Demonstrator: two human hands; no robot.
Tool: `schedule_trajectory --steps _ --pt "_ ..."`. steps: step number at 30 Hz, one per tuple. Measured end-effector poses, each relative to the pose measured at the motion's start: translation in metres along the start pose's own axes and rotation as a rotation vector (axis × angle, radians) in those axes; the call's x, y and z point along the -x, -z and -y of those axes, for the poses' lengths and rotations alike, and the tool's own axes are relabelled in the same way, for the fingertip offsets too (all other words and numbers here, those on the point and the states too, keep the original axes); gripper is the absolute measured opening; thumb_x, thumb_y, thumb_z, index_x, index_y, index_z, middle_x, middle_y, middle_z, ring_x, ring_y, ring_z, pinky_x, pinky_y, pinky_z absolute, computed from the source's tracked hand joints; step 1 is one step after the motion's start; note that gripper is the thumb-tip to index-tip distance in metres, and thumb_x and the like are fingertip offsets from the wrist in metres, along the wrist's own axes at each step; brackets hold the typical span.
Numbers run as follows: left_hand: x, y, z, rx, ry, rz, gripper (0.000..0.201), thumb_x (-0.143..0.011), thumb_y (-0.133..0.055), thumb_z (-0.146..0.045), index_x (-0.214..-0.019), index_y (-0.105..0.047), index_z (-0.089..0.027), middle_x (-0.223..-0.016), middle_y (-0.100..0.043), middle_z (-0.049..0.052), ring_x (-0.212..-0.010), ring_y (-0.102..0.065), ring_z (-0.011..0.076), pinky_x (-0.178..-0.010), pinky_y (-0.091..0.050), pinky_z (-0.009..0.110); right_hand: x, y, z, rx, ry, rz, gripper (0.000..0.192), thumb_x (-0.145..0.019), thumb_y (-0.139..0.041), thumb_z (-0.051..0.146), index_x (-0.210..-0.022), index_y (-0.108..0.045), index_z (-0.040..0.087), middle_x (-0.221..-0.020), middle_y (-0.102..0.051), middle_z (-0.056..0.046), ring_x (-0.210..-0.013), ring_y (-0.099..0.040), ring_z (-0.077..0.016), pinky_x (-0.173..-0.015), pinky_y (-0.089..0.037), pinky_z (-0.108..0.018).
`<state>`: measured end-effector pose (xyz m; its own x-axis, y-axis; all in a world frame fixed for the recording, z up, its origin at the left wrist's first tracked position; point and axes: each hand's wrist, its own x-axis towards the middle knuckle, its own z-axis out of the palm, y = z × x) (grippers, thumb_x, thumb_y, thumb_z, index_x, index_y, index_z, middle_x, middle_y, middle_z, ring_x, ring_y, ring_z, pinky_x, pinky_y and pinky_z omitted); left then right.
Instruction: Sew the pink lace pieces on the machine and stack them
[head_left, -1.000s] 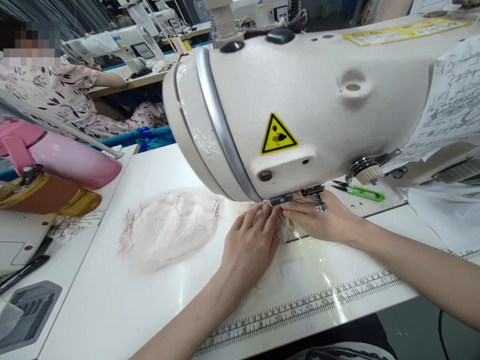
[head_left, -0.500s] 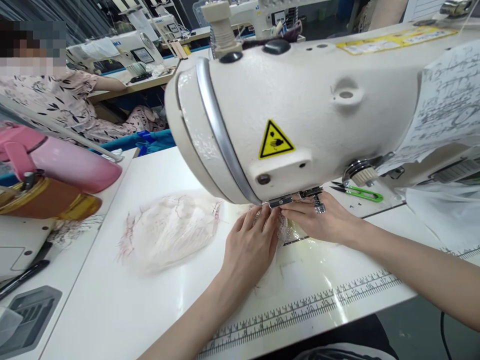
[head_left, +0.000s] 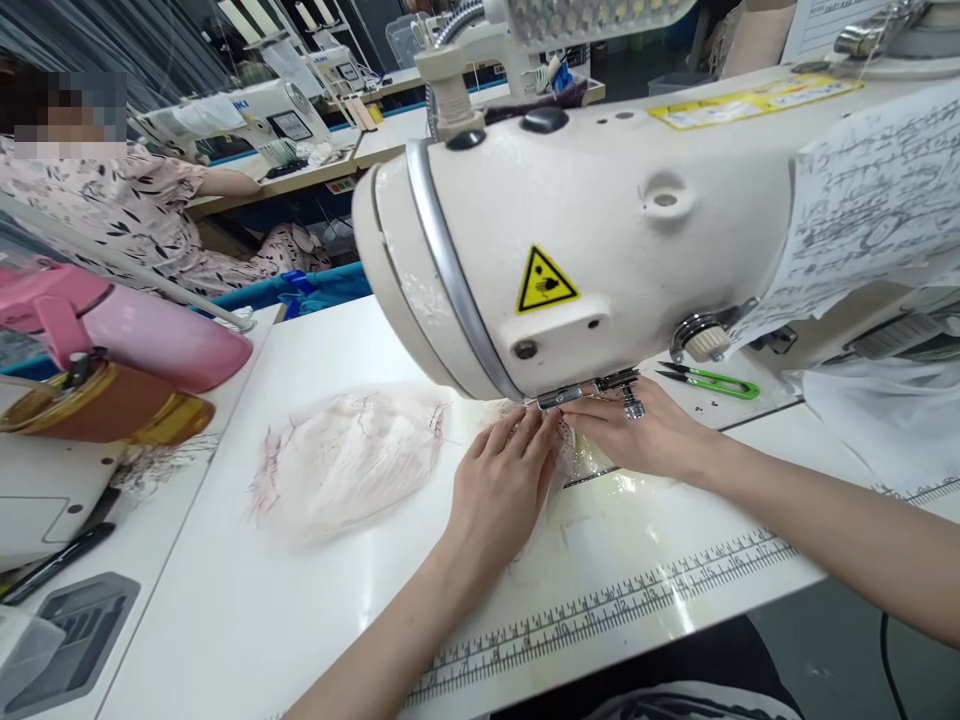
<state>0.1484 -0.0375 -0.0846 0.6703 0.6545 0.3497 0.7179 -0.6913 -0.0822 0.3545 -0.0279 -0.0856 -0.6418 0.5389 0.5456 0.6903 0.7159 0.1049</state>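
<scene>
My left hand (head_left: 499, 475) lies flat over sheer lace fabric (head_left: 568, 448) beside the needle area of a white sewing machine (head_left: 600, 230), its fingers stretched forward. From the right, my right hand (head_left: 637, 425) reaches under the machine head with fingers extended toward the left fingertips, touching the lace's edge. The presser area and some fingertips are hidden behind the head and its metal guard (head_left: 561, 397). Left of my hands, a bundle of sheer pale fabric (head_left: 349, 468) with reddish threads rests on the white table (head_left: 270, 620).
Green thread snips (head_left: 709, 380) lie behind my right forearm, near white cloth (head_left: 877, 420). A ruler strip (head_left: 600, 620) runs along the front edge. At left are a pink bottle (head_left: 165, 335) and an amber container (head_left: 112, 400). Another person (head_left: 97, 210) sits beyond.
The camera view has shifted slightly, so the machine head and table items appear a little displaced. Both hands stay at nearly the same place by the needle area.
</scene>
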Motion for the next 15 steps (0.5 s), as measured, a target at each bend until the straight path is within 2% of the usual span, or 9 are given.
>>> schedule_trajectory --steps 3,7,9,11,13,15 --pt "-0.002 0.011 0.000 0.040 -0.002 -0.026 0.034 -0.094 -0.046 -0.025 -0.126 -0.056 -0.017 -0.126 -0.062 0.009 -0.115 -0.058 0.0262 -0.090 -0.051 0.043 0.000 -0.001 0.001 0.005 -0.022 0.016 0.029 -0.083 -0.043 0.001 -0.090 -0.066 0.018 -0.094 -0.072 -0.001 -0.075 -0.062 -0.0147 -0.076 -0.040 -0.033" --pt "0.000 0.037 0.003 0.029 -0.076 -0.063 0.027 -0.091 -0.052 -0.035 -0.108 -0.066 -0.018 -0.110 -0.070 0.007 -0.090 -0.065 0.0249 -0.067 -0.052 0.038 0.000 -0.001 0.004 0.010 -0.033 0.010 0.025 -0.082 -0.045 0.003 -0.086 -0.064 0.019 -0.089 -0.070 0.001 -0.076 -0.059 -0.0133 -0.075 -0.037 -0.030" --pt "0.009 0.047 0.005 0.051 -0.189 -0.066 0.041 -0.088 -0.052 -0.051 -0.103 -0.067 -0.016 -0.104 -0.071 0.008 -0.083 -0.065 0.0246 -0.060 -0.050 0.037 0.000 0.000 0.005 0.000 -0.020 0.027 0.023 -0.080 -0.046 0.003 -0.084 -0.062 0.018 -0.087 -0.068 0.002 -0.075 -0.057 -0.0131 -0.073 -0.036 -0.029" --pt "0.024 0.050 0.006 0.044 -0.298 -0.057 0.054 -0.083 -0.054 -0.061 -0.105 -0.066 -0.013 -0.105 -0.071 0.010 -0.084 -0.064 0.0256 -0.057 -0.050 0.036 0.000 0.000 0.006 -0.024 -0.029 0.046 0.025 -0.080 -0.044 0.001 -0.083 -0.061 0.018 -0.085 -0.066 0.002 -0.075 -0.055 -0.0131 -0.073 -0.035 -0.029" --pt "0.042 0.049 0.005 -0.001 -0.345 -0.063 0.042 -0.084 -0.060 -0.047 -0.109 -0.063 -0.013 -0.104 -0.070 0.010 -0.085 -0.065 0.0237 -0.055 -0.050 0.032 0.001 -0.001 0.007 -0.069 -0.057 0.055 0.028 -0.081 -0.042 0.001 -0.085 -0.062 0.019 -0.084 -0.065 0.002 -0.076 -0.053 -0.0134 -0.074 -0.034 -0.030" --pt "0.055 0.049 0.004 0.009 -0.281 -0.078 0.027 -0.087 -0.058 -0.020 -0.113 -0.060 -0.015 -0.103 -0.070 0.008 -0.087 -0.065 0.0203 -0.056 -0.051 0.027 0.002 -0.002 0.007 -0.134 -0.080 0.061 0.029 -0.081 -0.041 0.003 -0.089 -0.062 0.020 -0.088 -0.065 0.001 -0.079 -0.054 -0.0140 -0.075 -0.034 -0.031"
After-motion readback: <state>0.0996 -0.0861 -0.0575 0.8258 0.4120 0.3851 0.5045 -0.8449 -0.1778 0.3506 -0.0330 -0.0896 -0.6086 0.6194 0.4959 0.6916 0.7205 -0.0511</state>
